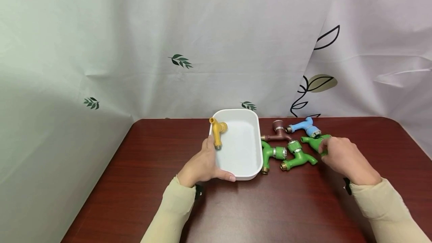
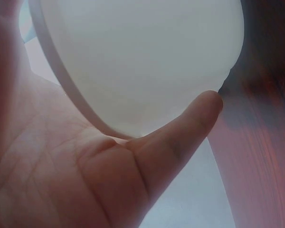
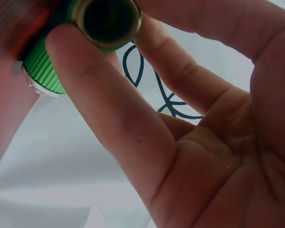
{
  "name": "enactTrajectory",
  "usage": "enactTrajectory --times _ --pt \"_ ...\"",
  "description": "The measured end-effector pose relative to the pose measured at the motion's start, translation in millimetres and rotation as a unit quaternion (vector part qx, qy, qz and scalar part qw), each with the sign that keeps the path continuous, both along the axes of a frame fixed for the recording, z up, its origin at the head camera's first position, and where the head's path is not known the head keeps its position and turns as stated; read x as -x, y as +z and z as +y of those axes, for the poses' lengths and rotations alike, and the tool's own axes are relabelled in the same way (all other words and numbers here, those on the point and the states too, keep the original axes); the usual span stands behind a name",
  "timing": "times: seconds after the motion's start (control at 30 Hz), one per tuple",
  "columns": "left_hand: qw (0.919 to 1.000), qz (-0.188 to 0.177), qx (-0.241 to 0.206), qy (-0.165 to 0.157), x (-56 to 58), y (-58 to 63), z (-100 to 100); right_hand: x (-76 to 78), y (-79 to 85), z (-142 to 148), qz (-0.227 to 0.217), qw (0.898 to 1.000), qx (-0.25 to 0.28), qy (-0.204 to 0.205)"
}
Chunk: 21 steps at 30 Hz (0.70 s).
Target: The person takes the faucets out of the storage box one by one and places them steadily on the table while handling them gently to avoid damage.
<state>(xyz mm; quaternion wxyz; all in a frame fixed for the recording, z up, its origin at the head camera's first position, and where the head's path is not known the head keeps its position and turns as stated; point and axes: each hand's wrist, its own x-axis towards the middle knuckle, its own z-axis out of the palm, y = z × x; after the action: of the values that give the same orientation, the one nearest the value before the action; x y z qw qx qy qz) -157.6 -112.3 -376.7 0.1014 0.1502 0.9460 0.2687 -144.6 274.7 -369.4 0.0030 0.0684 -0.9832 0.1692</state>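
Note:
In the head view my left hand (image 1: 203, 164) holds the near left corner of a white tray (image 1: 241, 178). Its thumb (image 2: 199, 114) lies along the near wall, the fingers along the left side. A yellow tap (image 1: 216, 132) lies inside, against the tray's left wall. At the right, my right hand (image 1: 345, 158) pinches a green tap (image 1: 314, 143); the brass-rimmed end (image 3: 138, 23) shows between the fingertips in the right wrist view. Just left of that hand lies another green tap (image 1: 298, 156), with a third green tap (image 1: 268, 153) beside the tray.
A brown tap (image 1: 279, 133) and a blue tap (image 1: 303, 125) lie toward the back of the dark red table (image 1: 162, 145), right of the tray. Behind the table hangs a pale curtain (image 1: 209, 40) with leaf prints.

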Motion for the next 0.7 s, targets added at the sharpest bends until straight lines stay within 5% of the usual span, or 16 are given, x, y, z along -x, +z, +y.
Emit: enactTrajectory --times 0.37,0.7 --pt "1.0 -0.003 0.002 0.005 0.8 -0.5 0 3.1 -5.4 5 -0.05 0.999 0.0 0.009" --pt "1.0 -0.001 0.001 0.003 0.2 0.0 0 4.7 -12.1 6 -0.052 0.998 -0.003 0.022"
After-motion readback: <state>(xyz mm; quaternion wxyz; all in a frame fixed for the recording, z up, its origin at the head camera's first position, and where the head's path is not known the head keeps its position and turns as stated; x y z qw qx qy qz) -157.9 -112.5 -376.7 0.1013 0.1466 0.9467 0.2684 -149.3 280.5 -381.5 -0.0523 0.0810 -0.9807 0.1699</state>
